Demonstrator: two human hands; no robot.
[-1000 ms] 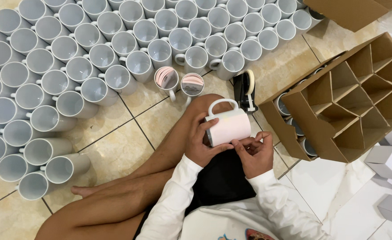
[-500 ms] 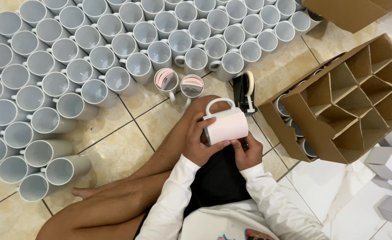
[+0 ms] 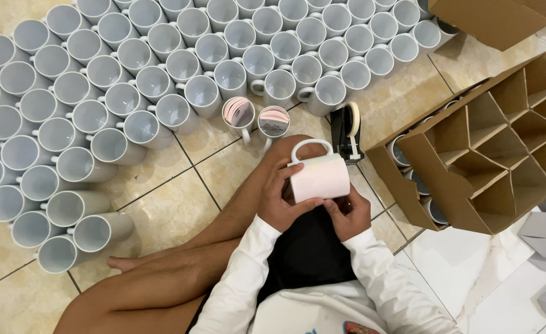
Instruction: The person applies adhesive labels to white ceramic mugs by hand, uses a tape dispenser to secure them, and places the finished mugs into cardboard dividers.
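From the head camera, a white mug [image 3: 320,178] lies on its side over the person's lap, its long axis running left to right and its handle turned up and away toward the tape dispenser [image 3: 348,131] on the tiled floor. The left hand [image 3: 283,201] is wrapped around the mug's left end, gripping it, while the right hand [image 3: 349,213] sits just under the right end, fingers curled and pressing at the lower edge, so both hands are equally close

Pale pink wrapped ceramic mug [image 3: 320,178]; rows of white ceramic mugs [image 3: 161,68]; brown cardboard divider box [image 3: 489,142]; beige marbled floor tiles [image 3: 161,198].
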